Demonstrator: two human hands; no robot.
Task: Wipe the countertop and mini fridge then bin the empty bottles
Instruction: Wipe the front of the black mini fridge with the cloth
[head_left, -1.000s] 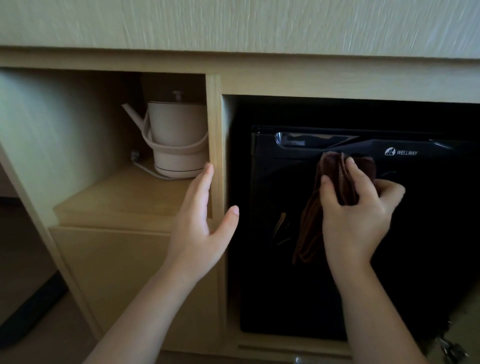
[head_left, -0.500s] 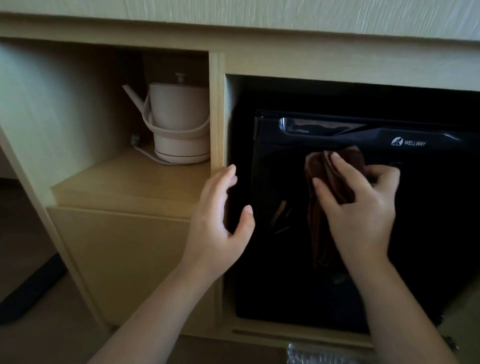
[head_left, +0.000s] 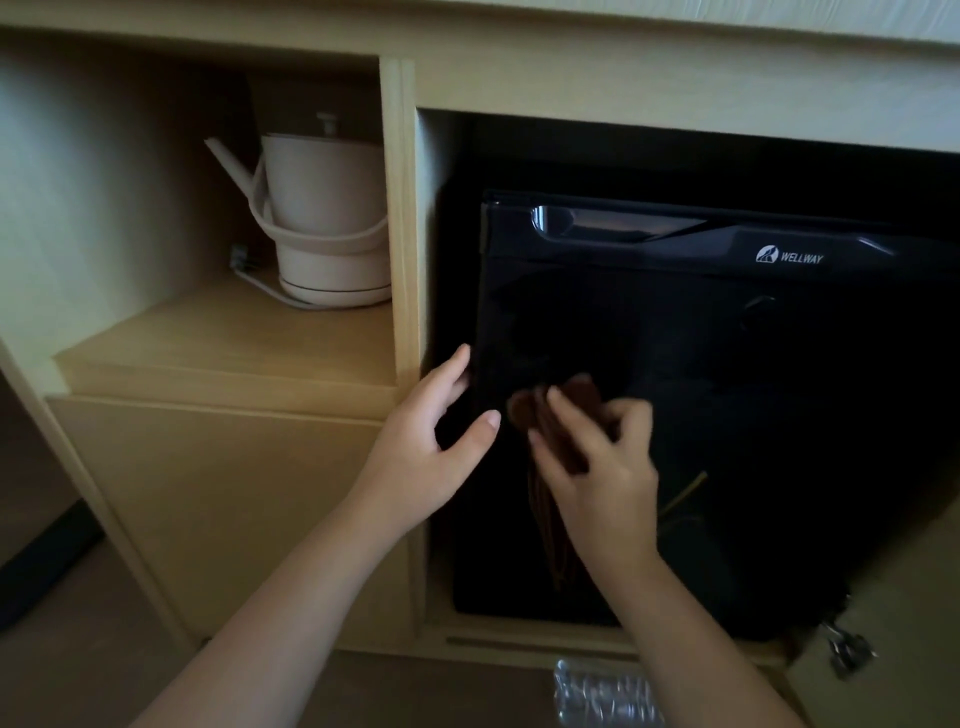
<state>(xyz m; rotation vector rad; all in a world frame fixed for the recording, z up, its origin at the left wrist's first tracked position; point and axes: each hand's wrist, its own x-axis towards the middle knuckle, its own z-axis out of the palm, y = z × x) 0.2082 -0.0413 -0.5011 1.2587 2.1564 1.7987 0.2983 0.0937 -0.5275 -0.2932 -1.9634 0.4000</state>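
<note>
The brown cloth (head_left: 541, 512) is gripped by the curled fingers of the right hand (head_left: 605, 470) against the mini fridge (head_left: 753, 415) door, near its left edge, with its long axis hanging vertically. The left hand (head_left: 423, 449) is held open alongside.

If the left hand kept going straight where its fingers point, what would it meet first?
Probably the left edge of the mini fridge door: the left hand points its fingers up and forward there, just right of the wooden divider. Depth is unclear.
</note>
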